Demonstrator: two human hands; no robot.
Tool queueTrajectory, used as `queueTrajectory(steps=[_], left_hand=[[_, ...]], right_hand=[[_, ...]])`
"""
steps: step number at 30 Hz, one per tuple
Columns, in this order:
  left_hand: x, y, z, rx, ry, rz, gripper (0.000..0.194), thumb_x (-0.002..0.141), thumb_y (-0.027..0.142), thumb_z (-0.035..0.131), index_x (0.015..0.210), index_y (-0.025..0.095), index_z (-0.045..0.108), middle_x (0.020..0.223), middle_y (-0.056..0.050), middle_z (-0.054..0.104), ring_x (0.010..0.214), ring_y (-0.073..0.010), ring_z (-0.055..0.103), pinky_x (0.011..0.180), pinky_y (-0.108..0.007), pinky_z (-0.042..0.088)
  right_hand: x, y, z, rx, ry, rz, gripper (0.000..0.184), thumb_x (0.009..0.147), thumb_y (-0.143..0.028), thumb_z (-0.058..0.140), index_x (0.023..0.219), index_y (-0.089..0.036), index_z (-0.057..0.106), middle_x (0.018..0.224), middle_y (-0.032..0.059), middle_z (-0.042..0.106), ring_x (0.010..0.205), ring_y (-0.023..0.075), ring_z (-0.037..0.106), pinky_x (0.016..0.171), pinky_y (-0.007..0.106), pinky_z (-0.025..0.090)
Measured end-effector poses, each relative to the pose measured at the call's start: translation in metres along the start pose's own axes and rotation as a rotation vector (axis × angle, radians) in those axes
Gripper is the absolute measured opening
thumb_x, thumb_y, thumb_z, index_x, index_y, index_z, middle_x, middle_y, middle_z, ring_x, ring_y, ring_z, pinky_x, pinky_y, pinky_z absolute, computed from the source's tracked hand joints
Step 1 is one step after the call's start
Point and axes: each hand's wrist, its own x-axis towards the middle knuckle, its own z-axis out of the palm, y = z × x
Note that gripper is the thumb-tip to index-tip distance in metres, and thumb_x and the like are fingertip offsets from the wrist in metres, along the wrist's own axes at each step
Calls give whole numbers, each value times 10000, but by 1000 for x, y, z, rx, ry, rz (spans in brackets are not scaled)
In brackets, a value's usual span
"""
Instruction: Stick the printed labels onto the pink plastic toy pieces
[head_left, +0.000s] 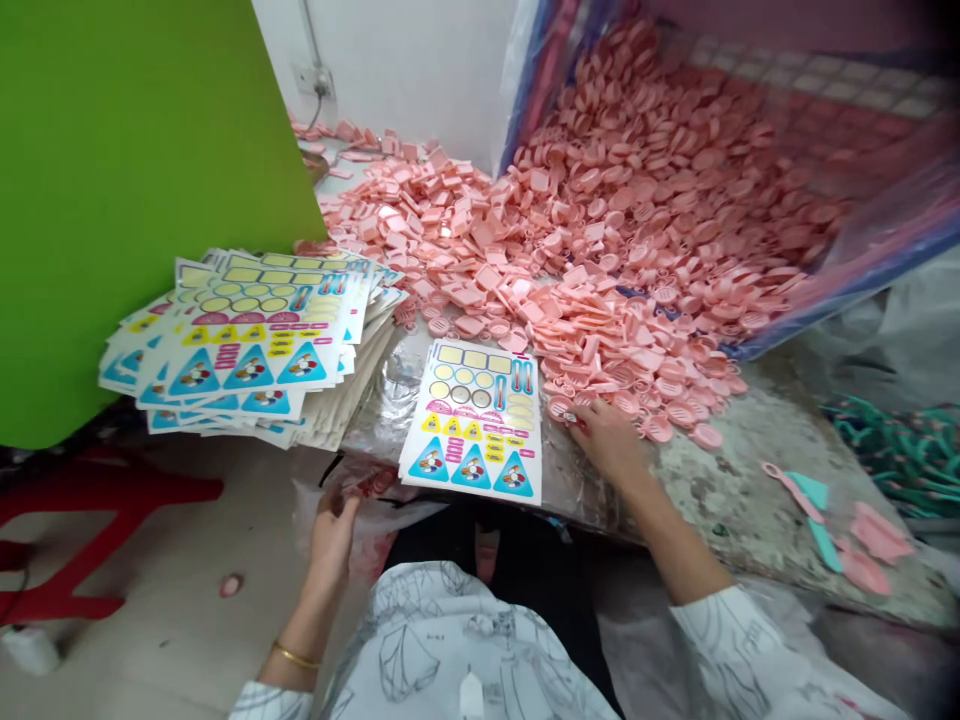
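My right hand [609,445] reaches over the tabletop at the near edge of the pile of pink plastic pieces [600,330]. Its fingers close on a small pink piece with a whitish mark near the fingertips. Just left of it lies a sticker sheet [472,425] printed with blue triangles, yellow triangles and round shapes, on top of at least one more sheet. My left hand [334,530] is below the table's front edge, at a clear plastic bag [405,515]. Its thumb and fingers are bent together; what they hold is too unclear to name.
A thick stack of sticker sheets [262,340] overhangs the table at left, beside a green panel [135,200]. A large lined box [847,270] spills pink pieces. Pink and teal toy utensils [817,515] lie at right. A red stool [112,530] stands on the floor.
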Motion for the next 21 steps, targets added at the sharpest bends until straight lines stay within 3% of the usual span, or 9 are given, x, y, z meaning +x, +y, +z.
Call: queueTrajectory(steps=[3, 6, 8, 10, 12, 14, 17, 19, 21], left_hand=[[-29, 26, -3, 57, 13, 71, 222, 744, 362, 640, 883, 190, 643, 829, -51, 681, 868, -251, 643, 904, -395, 491], [-60, 68, 13, 9, -168, 262, 259, 772, 340, 682, 997, 212, 684, 975, -67, 703, 967, -244, 646, 967, -368, 465], [-73, 94, 31, -83, -359, 364, 413, 668, 234, 798, 1069, 240, 700, 1167, -81, 679, 1192, -261, 575, 1058, -339, 403], [-80, 112, 50, -204, -577, 355, 560, 569, 121, 844, 1097, 252, 711, 1259, -88, 654, 1304, -270, 505, 1104, -318, 358], [-81, 118, 64, -259, -758, 275, 569, 559, 91, 838, 1096, 244, 727, 1205, -85, 689, 1246, -277, 557, 1075, -313, 390], [-79, 115, 72, -239, -855, 185, 421, 616, 141, 819, 1026, 216, 756, 1037, -69, 738, 1074, -270, 649, 973, -308, 467], [-75, 104, 78, -292, -861, -18, 208, 704, 280, 791, 871, 161, 755, 847, -62, 736, 830, -230, 701, 790, -296, 532], [-74, 98, 79, -407, -848, -189, 271, 716, 349, 791, 876, 139, 725, 838, -83, 735, 752, -214, 714, 739, -299, 544], [-73, 96, 80, -497, -852, -299, 339, 703, 361, 807, 930, 134, 702, 862, -103, 739, 747, -214, 726, 746, -307, 553]], right_hand=[[-2, -2, -10, 141, 55, 7, 252, 903, -294, 531, 1041, -191, 716, 938, 91, 603, 883, 238, 569, 735, 331, 404], [-2, -24, -34, 448, 2, -31, 251, 884, -367, 561, 999, -207, 716, 988, 73, 616, 886, 219, 582, 756, 323, 427], [0, -47, -53, 681, -196, -127, 254, 867, -420, 585, 923, -210, 715, 952, 43, 633, 847, 195, 584, 730, 299, 438], [3, -70, -68, 860, -472, -229, 274, 844, -463, 610, 842, -207, 707, 826, 6, 630, 754, 165, 567, 659, 266, 431], [6, -89, -76, 993, -711, -293, 289, 819, -485, 638, 810, -204, 704, 730, -20, 609, 682, 141, 542, 608, 242, 416], [9, -101, -75, 1130, -796, -274, 306, 788, -499, 674, 835, -198, 706, 727, -23, 618, 676, 135, 545, 606, 237, 425], [10, -116, -60, 1347, -599, -63, 377, 754, -547, 691, 882, -193, 677, 809, 2, 650, 733, 148, 574, 653, 255, 458], [8, -126, -46, 1425, -429, 85, 392, 756, -570, 668, 873, -197, 642, 825, 9, 646, 742, 148, 571, 669, 263, 462], [6, -134, -35, 1448, -338, 149, 376, 758, -565, 656, 852, -204, 613, 806, 4, 626, 728, 143, 555, 669, 263, 458]])
